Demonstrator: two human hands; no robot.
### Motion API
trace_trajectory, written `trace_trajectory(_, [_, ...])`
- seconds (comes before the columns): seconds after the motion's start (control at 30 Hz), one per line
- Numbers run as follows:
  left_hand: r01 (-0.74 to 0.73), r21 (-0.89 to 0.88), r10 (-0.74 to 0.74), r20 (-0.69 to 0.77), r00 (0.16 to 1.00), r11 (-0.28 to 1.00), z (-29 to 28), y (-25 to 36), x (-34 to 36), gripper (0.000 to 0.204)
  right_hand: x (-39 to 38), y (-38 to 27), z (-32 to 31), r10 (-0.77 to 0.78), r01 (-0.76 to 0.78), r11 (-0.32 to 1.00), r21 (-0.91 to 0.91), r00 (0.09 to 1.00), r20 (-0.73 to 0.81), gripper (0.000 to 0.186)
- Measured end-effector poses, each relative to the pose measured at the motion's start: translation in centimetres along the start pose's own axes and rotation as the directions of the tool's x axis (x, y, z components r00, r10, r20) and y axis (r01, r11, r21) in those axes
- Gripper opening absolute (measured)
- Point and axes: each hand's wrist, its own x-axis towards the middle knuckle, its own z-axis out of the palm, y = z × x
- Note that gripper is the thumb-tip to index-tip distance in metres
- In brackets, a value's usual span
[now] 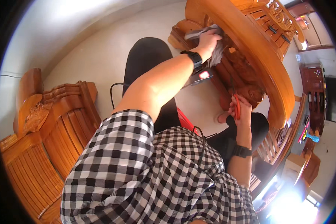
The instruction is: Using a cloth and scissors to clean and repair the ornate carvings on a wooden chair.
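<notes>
Going left to right, the slatted wooden settee (pixel 59 130) stands well apart from the hands and poses little trouble; the nearer black cable (pixel 111 93), looping beside the black-trousered left leg (pixel 147 56), could catch if that knee shifts. The left hand (pixel 210 41) has its fingers curled around a crumpled grey cloth (pixel 217 56), which lies against the carved wood beneath the broad curved rail (pixel 265 71) of a second wooden seat; my judgement is that its loose folds could snag on the relief, or the knuckles scrape the rail in that tight space. Just below the left wrist, a dark boxy device (pixel 198 77) with a glowing red patch might be knocked by the forearm. The right hand (pixel 243 109) has its fingers wrapped around a red-handled tool (pixel 237 107), whose thin dark end points at the carving; a slip could scratch the polish or nick the other hand. Whether it touches the wood, I cannot tell. Counted in the same order: one slatted settee, two stretches of black cable, perhaps one length, one cloth, two dark wristbands (pixel 193 59), one device, one red object (pixel 185 121) between the legs, partly hidden, one curved rail, one red-handled tool.
</notes>
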Motion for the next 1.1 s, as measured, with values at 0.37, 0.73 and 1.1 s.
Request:
trace_trajectory(0.37, [-0.162, 0.781, 0.071, 0.149, 0.986, 0.603, 2.5, -2.3, -0.1, 0.031, 0.6, 0.4, -0.7, 0.005, -0.007, 0.999, -0.044, 0.999, -0.043, 0.034])
trace_trajectory(0.73, [0.335, 0.177, -0.375, 0.3, 0.877, 0.926, -0.7, 0.3, -1.8, 0.011, 5.2, -2.3, 3.6, -0.051, 0.051, 0.992, -0.114, 0.999, 0.001, 0.043])
trace_trajectory(1.1, [0.084, 0.632, -0.167, 0.073, 0.983, 0.771, -2.7, -0.5, -0.1, 0.023, 7.3, -6.0, 4.7, -0.194, 0.15, 0.947, 0.285, 0.972, 0.135, 0.029])
